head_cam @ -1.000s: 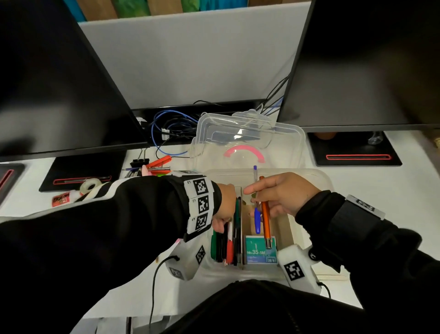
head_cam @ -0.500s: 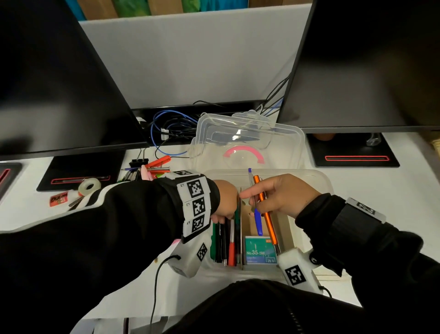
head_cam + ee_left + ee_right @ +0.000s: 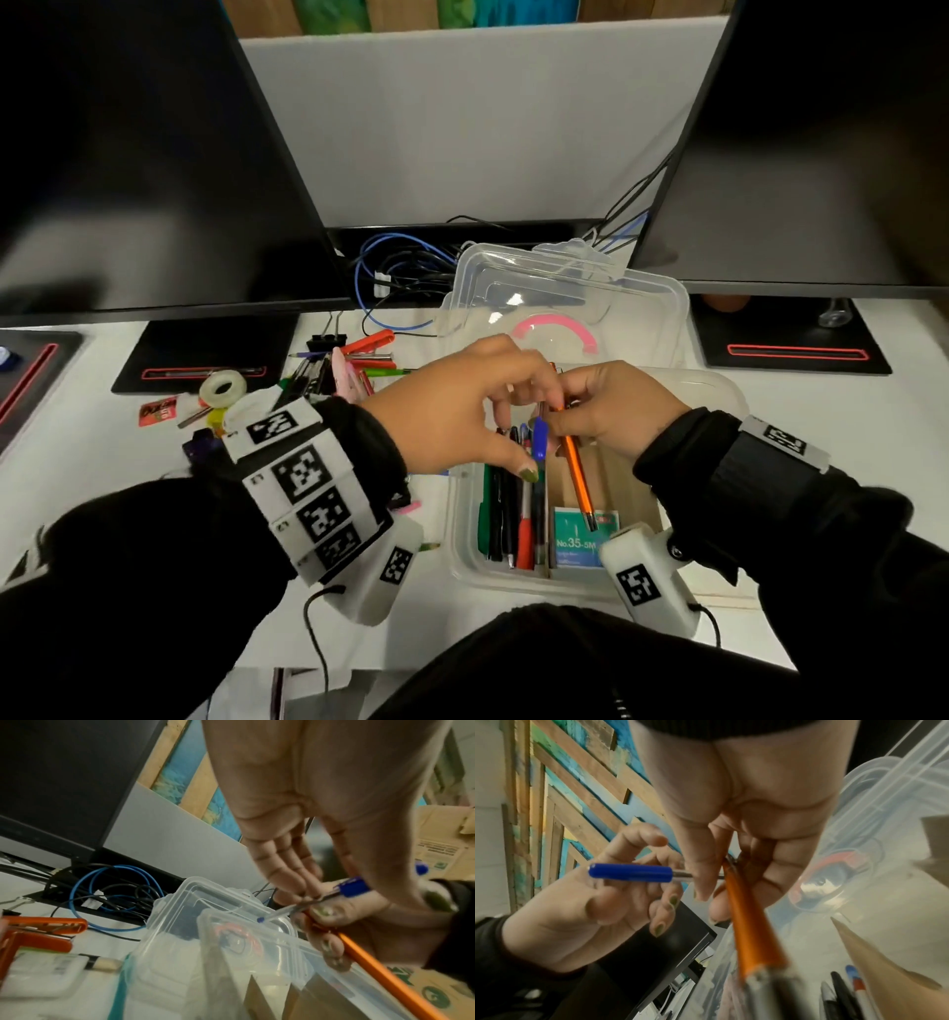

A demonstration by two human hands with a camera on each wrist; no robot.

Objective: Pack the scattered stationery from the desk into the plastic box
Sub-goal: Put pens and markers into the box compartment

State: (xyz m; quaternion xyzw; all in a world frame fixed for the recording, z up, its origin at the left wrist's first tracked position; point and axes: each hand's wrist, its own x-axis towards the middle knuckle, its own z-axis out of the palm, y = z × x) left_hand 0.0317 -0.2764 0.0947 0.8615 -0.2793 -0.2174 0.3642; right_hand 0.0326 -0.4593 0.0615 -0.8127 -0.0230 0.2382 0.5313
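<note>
The clear plastic box [image 3: 458,545] stands open in front of me, with several pens [image 3: 508,514] in its left compartment and a teal staple box [image 3: 577,542] behind a cardboard divider. Over it my left hand [image 3: 526,442] pinches a blue-capped pen [image 3: 539,446] between thumb and fingers; the same blue pen [image 3: 631,872] shows in the right wrist view. My right hand [image 3: 565,419] grips an orange pen [image 3: 577,478] that slants down into the box, and its thumb still lies against the blue pen's clear barrel. The hands meet fingertip to fingertip.
The box's clear lid [image 3: 642,308] lies just behind it. On the desk to the left lie loose pens [image 3: 308,375], an orange stapler [image 3: 369,342], a binder clip [image 3: 326,340] and a tape roll [image 3: 222,388]. Two monitors flank tangled cables [image 3: 405,267].
My left hand rose out of the box's left compartment and took hold of the blue pen, which my right hand had held together with the orange pen.
</note>
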